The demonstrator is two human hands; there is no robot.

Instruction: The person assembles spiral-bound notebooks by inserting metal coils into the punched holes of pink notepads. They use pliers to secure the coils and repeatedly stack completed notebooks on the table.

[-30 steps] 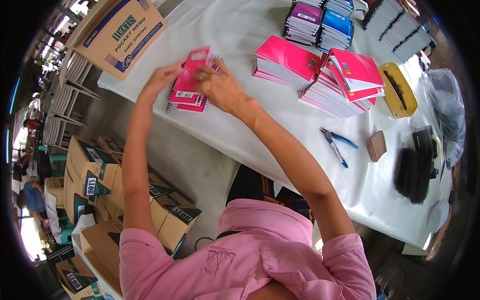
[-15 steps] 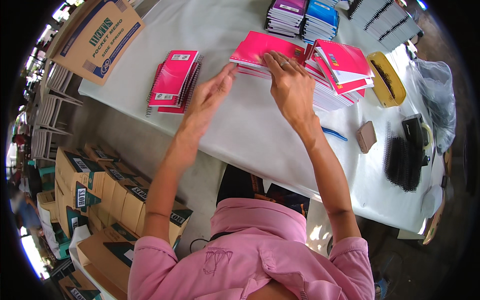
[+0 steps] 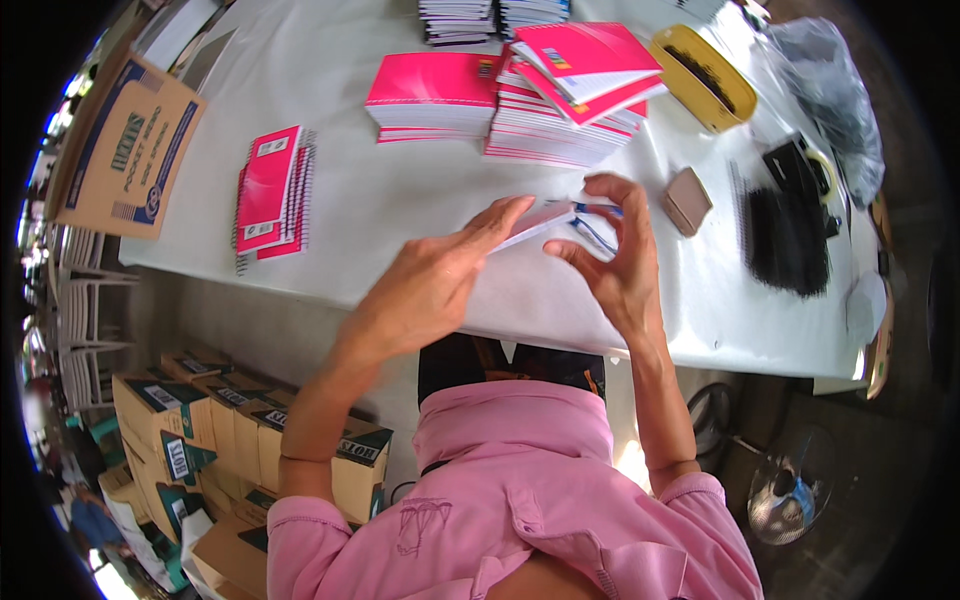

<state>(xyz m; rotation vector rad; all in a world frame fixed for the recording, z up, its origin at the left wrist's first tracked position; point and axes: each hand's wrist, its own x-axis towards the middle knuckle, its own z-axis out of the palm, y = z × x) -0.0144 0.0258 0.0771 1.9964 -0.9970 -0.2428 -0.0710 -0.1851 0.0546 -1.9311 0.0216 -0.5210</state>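
Observation:
A thin notepad [image 3: 526,226] is pinched in my left hand [image 3: 425,285], tilted so that mostly its pale edge shows. My right hand [image 3: 628,250] is just right of it, thumb and fingers curved apart. Blue-handled pliers [image 3: 597,236] show in the gap of that hand; contact with the fingers cannot be made out. Beyond my hands stand a lower stack of pink notepads [image 3: 435,95] and a taller, uneven pink stack [image 3: 580,135]. Several spiral-bound pink notebooks [image 3: 272,190] lie to the left.
A yellow tray [image 3: 715,112] holds dark small pieces. Nearby are a brown block [image 3: 687,200], black spiral coils [image 3: 785,245], a black tape dispenser [image 3: 795,165] and a clear plastic bag [image 3: 840,105]. A carton [image 3: 125,150] stands far left; more cartons [image 3: 230,420] are below the table.
Both hands have come back from the pink stacks toward the table's front edge. A notepad is now in my left hand, and my right hand has left the stack. The view has shifted.

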